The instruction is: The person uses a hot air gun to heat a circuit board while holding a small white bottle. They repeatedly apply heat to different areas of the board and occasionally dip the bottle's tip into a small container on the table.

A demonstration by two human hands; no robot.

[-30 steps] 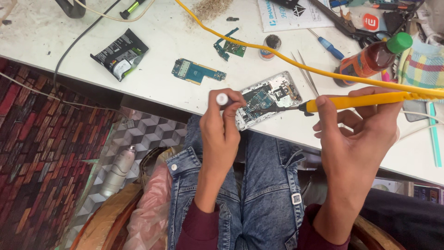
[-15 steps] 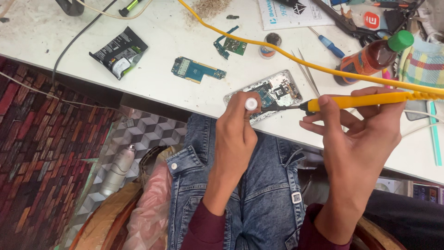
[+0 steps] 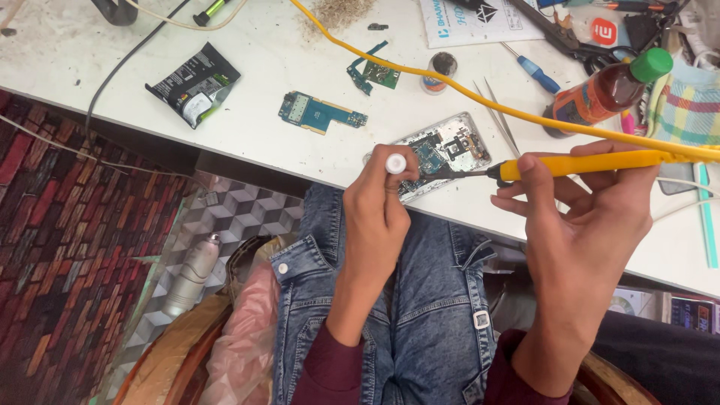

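An opened phone body (image 3: pixel 450 146) with its circuit board showing lies at the near edge of the white table (image 3: pixel 247 120). My right hand (image 3: pixel 581 214) grips a yellow soldering iron (image 3: pixel 592 163), whose dark tip rests on the phone's board. My left hand (image 3: pixel 382 214) holds a thin tool with a round white cap (image 3: pixel 395 163) upright over the phone's near left corner. A yellow cable (image 3: pixel 420 73) runs from the iron across the table.
A blue-green circuit board (image 3: pixel 321 112) and a smaller one (image 3: pixel 375 73) lie left of the phone. A black pouch (image 3: pixel 193 84), metal tweezers (image 3: pixel 496 112), a brown bottle with green cap (image 3: pixel 609 90), a blue screwdriver (image 3: pixel 534 69) and a small round tin (image 3: pixel 439 71) are about.
My left hand with the white-capped tool has shifted slightly right along the phone's near edge. The right hand and soldering iron have stayed almost still.
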